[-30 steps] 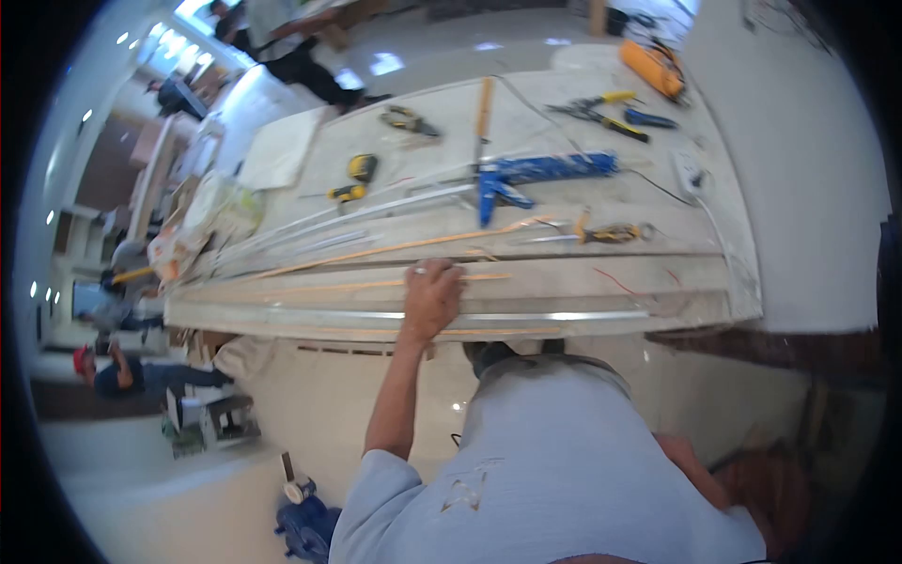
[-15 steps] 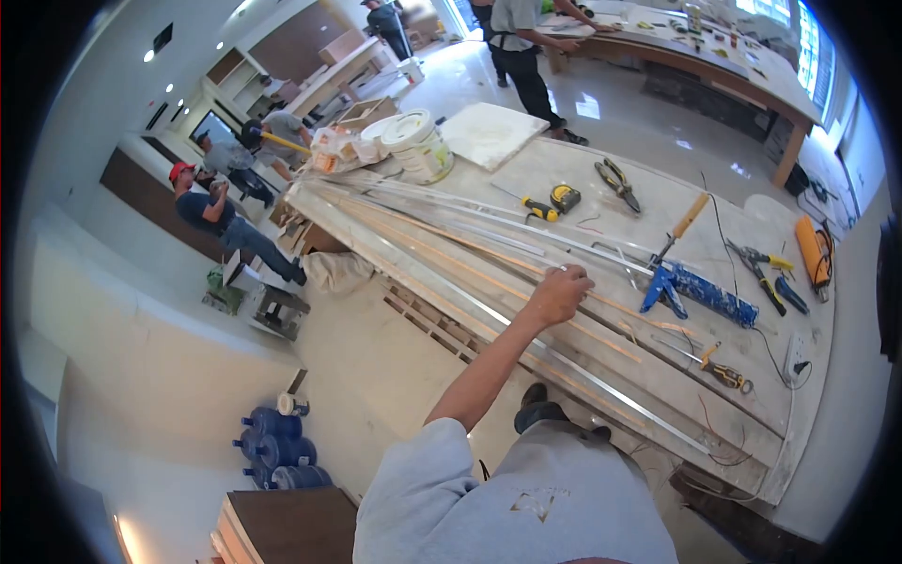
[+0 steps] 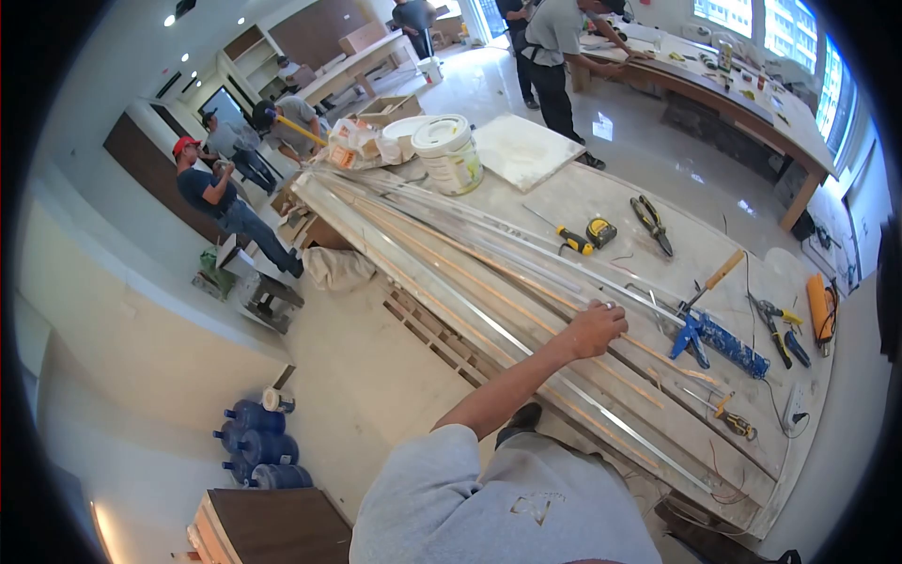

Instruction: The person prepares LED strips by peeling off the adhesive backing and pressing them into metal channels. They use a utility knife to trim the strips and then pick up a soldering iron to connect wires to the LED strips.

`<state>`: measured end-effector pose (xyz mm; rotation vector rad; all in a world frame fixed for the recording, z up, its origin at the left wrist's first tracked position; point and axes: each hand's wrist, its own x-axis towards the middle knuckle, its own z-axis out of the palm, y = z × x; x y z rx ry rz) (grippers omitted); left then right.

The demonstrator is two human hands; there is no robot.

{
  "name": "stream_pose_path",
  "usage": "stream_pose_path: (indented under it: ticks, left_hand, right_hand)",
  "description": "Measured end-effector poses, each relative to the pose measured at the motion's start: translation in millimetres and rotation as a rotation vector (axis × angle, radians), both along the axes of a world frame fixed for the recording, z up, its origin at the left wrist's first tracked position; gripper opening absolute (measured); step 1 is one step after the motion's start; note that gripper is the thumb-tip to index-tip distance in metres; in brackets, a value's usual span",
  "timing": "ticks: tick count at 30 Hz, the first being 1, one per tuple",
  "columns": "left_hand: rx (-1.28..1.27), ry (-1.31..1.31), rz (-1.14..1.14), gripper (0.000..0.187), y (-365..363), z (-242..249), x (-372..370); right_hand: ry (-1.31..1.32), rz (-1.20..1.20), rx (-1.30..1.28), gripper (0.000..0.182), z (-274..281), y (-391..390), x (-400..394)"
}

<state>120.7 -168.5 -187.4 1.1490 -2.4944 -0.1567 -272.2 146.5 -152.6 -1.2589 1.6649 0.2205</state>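
Note:
My left hand [image 3: 597,329] reaches over the workbench [image 3: 752,226], fingers curled down and a ring on one finger. It is closed at a thin tan strip [image 3: 658,355], which runs under the fingers and out on both sides; the fingertips are partly hidden. Around it lie more long strips, among them a shiny metal strip [image 3: 526,346] and pale clear lengths [image 3: 526,254]. A blue caulking gun [image 3: 728,348] lies just right of the hand. Beyond are a screwdriver [image 3: 573,240], a tape measure [image 3: 600,230] and pliers [image 3: 651,226]. My right hand is out of view.
A white bucket [image 3: 448,160] and a white board [image 3: 526,150] are at the bench's far end. More pliers [image 3: 780,334], an orange tool [image 3: 822,305] and a power strip [image 3: 799,404] lie at right. Several people work beyond; one [image 3: 554,56] leans over another table [image 3: 695,85].
The view has shifted, so the bench sits lower and further right in the picture. My left hand keeps its curled pose at the tan strip.

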Motion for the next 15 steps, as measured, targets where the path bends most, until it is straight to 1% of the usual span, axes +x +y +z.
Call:
stream_pose_path:
  ticks: [4, 7, 10, 12, 13, 15]
  left_hand:
    - [0.099, 0.069, -0.004, 0.026, -1, 16, 3]
    - [0.136, 0.163, -0.078, 0.027, -6, 16, 8]
    - [0.097, 0.166, -0.125, 0.028, -13, 8, 7]
    - [0.154, 0.099, -0.102, 0.027, -16, 2, 4]
    - [0.159, 0.110, -0.109, 0.027, -17, 0, 5]
    - [0.010, 0.178, -0.184, 0.026, -20, -1, 8]
  right_hand:
    - [0.029, 0.005, 0.023, 0.052, 5, -7, 25]
    - [0.049, 0.000, 0.039, 0.052, 9, -10, 41]
    - [0.067, -0.007, 0.056, 0.051, 14, -9, 55]
    - [0.081, -0.011, 0.067, 0.051, 17, -7, 63]
    - [0.085, -0.013, 0.074, 0.051, 18, -5, 66]
    - [0.094, -0.017, 0.086, 0.051, 22, -2, 71]
